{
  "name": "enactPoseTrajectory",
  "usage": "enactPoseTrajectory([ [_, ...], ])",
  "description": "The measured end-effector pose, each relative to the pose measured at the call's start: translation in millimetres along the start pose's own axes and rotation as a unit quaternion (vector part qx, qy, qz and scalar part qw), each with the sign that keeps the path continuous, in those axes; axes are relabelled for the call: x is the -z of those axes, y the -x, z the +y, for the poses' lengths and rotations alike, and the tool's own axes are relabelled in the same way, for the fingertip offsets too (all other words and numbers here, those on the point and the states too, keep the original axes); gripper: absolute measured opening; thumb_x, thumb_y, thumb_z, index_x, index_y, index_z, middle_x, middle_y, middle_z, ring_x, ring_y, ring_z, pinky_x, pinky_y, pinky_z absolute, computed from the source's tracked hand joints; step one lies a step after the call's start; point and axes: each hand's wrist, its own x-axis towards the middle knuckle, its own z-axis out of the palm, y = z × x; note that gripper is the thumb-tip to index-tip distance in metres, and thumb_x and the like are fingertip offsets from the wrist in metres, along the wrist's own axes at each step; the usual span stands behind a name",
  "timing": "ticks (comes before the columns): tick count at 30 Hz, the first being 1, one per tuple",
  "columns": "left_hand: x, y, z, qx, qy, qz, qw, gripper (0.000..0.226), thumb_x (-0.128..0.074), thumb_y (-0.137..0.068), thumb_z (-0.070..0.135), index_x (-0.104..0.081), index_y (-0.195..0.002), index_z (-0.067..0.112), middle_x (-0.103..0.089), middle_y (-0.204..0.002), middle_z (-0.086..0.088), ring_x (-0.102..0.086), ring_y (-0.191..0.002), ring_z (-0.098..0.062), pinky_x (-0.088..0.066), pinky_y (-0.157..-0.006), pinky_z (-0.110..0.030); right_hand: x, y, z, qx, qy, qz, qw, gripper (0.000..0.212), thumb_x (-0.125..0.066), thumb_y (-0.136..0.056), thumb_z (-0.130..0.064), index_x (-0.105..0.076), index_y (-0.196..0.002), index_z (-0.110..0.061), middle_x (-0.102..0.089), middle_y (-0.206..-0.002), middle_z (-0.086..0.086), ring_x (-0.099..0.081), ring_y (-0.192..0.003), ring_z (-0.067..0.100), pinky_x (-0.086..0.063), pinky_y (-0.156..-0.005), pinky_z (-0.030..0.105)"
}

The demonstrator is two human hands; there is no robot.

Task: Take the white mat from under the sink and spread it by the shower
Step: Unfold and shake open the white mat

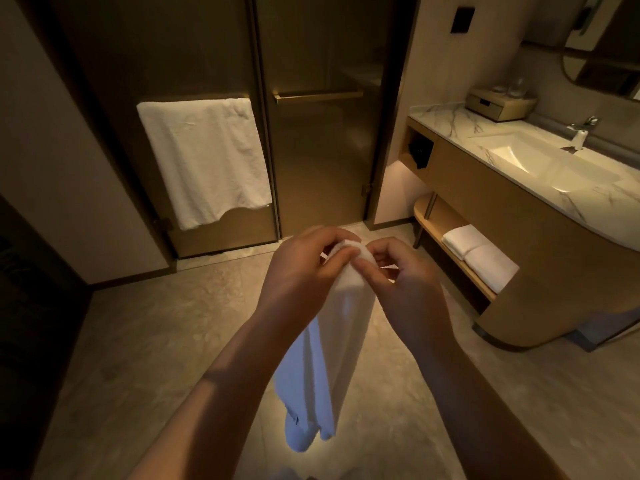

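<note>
The white mat [332, 344] hangs in a long bunched fold in front of me, above the tiled floor. My left hand [304, 268] and my right hand [401, 282] pinch its top edge close together, thumbs almost touching. Its lower end dangles near the bottom of the view. The glass shower doors [322, 140] stand straight ahead. The sink [533, 157] sits in a marble counter at the right, over an open shelf [446, 258].
A white towel [204, 161] hangs on the left shower door's bar. Two folded white towels [481, 254] lie on the shelf under the vanity. A small box [498, 103] and a faucet [581, 131] are on the counter. A wall closes the left side.
</note>
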Motion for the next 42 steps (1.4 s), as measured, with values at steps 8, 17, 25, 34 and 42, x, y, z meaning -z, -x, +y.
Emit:
enactPoseTrajectory([
  [8, -0.7, 9.1, -10.8, 0.036, 0.076, 0.026, 0.996, 0.007, -0.064, -0.086, 0.031, -0.069, -0.090, 0.034, -0.069, -0.084, 0.014, -0.063, -0.076, -0.003, -0.055, -0.068, -0.034, 9.0, -6.3, -9.2, -0.039, -0.052, 0.014, 0.998, 0.003, -0.057, -0.088, -0.036, -0.058, -0.090, -0.038, -0.060, -0.086, -0.020, -0.055, -0.086, -0.004, -0.043, -0.067, 0.011],
  [17, -12.4, 4.6, 5.0, -0.029, 0.100, 0.022, 0.994, 0.006, -0.062, -0.087, 0.031, -0.067, -0.091, 0.033, -0.066, -0.083, 0.015, -0.061, -0.077, -0.005, -0.052, -0.062, -0.025, 27.7, -9.5, -23.3, 0.006, -0.054, 0.034, 0.998, 0.012, -0.053, -0.087, -0.034, -0.062, -0.093, -0.031, -0.060, -0.087, -0.016, -0.057, -0.084, 0.002, -0.046, -0.070, 0.022],
  [25, -26.5, 12.3, -19.8, 0.019, 0.092, -0.005, 0.996, 0.011, -0.061, -0.085, 0.032, -0.070, -0.089, 0.027, -0.068, -0.088, 0.013, -0.062, -0.082, -0.006, -0.052, -0.069, -0.029, 46.8, -17.1, -22.9, -0.005, -0.091, 0.091, 0.992, 0.013, -0.052, -0.089, -0.032, -0.058, -0.094, -0.043, -0.059, -0.093, -0.021, -0.056, -0.087, 0.002, -0.045, -0.068, 0.013],
  [34, -18.1, 9.0, -17.4, 0.027, 0.075, 0.061, 0.995, 0.012, -0.059, -0.086, 0.037, -0.067, -0.077, 0.033, -0.066, -0.077, 0.019, -0.060, -0.072, -0.004, -0.046, -0.063, -0.023, 54.6, -11.0, -9.6, -0.064, -0.098, 0.089, 0.989, 0.018, -0.056, -0.090, -0.035, -0.059, -0.104, -0.045, -0.059, -0.101, -0.027, -0.057, -0.092, -0.001, -0.049, -0.071, 0.022],
  [42, -14.5, 9.0, -7.3, -0.065, -0.015, 0.024, 0.997, 0.013, -0.058, -0.088, 0.032, -0.066, -0.083, 0.023, -0.063, -0.079, 0.011, -0.054, -0.074, -0.004, -0.039, -0.063, -0.013, 50.2, -6.1, -17.6, -0.060, 0.073, -0.048, 0.994, 0.029, -0.061, -0.085, -0.037, -0.063, -0.115, -0.035, -0.060, -0.113, -0.018, -0.053, -0.098, 0.001, -0.042, -0.080, 0.021],
])
